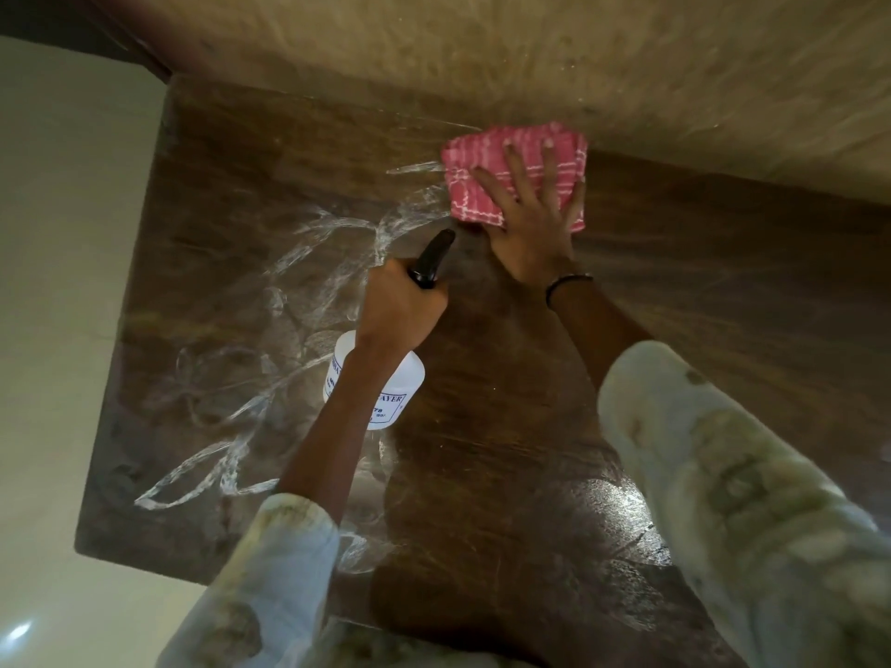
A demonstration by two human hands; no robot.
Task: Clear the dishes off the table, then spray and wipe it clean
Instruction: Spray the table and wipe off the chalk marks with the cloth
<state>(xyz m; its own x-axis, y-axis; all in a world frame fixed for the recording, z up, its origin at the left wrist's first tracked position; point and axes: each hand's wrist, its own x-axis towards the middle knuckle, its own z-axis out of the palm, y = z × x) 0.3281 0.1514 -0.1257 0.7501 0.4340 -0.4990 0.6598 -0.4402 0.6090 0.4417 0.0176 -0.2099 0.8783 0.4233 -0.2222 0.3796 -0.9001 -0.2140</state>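
The right hand [530, 219] lay flat with its fingers spread and straight, pressing down on a folded pink cloth [516, 173] with a white check pattern; the cloth sat on the far part of the dark wooden table [699, 291], right up against the beige wall [530, 55] that ran along the table's far edge; a thin dark band [569, 282] circled the right wrist, and a pale patterned sleeve [723, 474] covered the arm nearer the camera. The left hand [400, 306] was curled round the neck of a spray bottle [381, 383], gripping it at the black trigger head [434, 257], whose nozzle pointed far and slightly right, toward the near left corner of the cloth; the bottle's white body, printed with dark lettering that was only partly legible, hung below the hand and above the table's middle, partly hidden by the left forearm; whether a finger was squeezing the trigger could not be told. Shiny wet streaks [270, 339] curved across the left half of the tabletop, from near the cloth down toward the near left corner; a bright patch of reflected light [602, 503] showed on the surface between the two arms, near the camera. To the left of the table lay a pale floor [48, 282]; another pale patterned sleeve [270, 571] covered the left arm near the bottom of the view.
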